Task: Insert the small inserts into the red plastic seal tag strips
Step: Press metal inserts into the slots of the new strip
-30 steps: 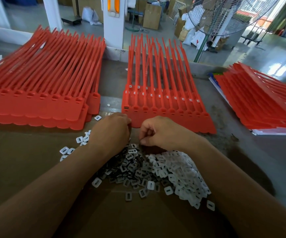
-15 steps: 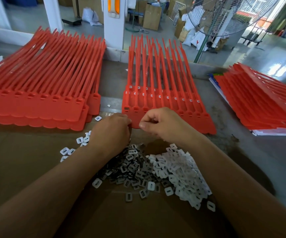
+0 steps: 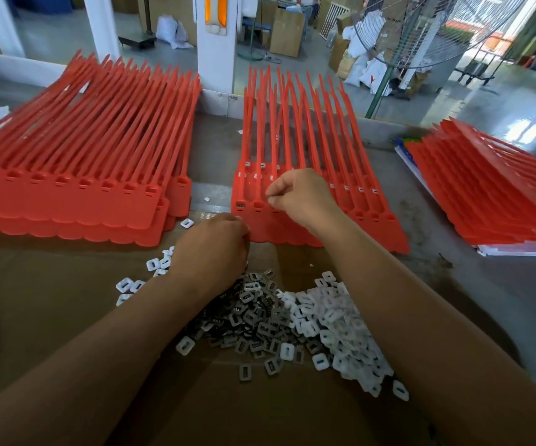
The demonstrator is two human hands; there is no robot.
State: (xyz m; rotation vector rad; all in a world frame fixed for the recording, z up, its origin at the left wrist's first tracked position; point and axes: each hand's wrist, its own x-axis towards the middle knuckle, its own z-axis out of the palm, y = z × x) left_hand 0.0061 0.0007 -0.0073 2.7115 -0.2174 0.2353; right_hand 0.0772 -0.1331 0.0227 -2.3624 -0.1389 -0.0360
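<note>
**A:** Where's the action rn?

**B:** Centre frame. Right hand is hovering over the middle seal tag strips, thumb & forefinger pinching what's looking like a white insert just above the head row.

**A:** Left hand?

**B:** Left hand is sitting at the strips' near edge, fingers curled under. Can't tell if it's holding anything.

**A:** Supply?

**B:** Insert pile is lying lower centre on cardboard, dark ones left, white right.

**A:** Tips for seating it?

**B:** Imo: be squaring the insert w/ the pocket, pressing straight down, not tilting. Left hand should be pinning the sheet so it's not sliding.
</note>
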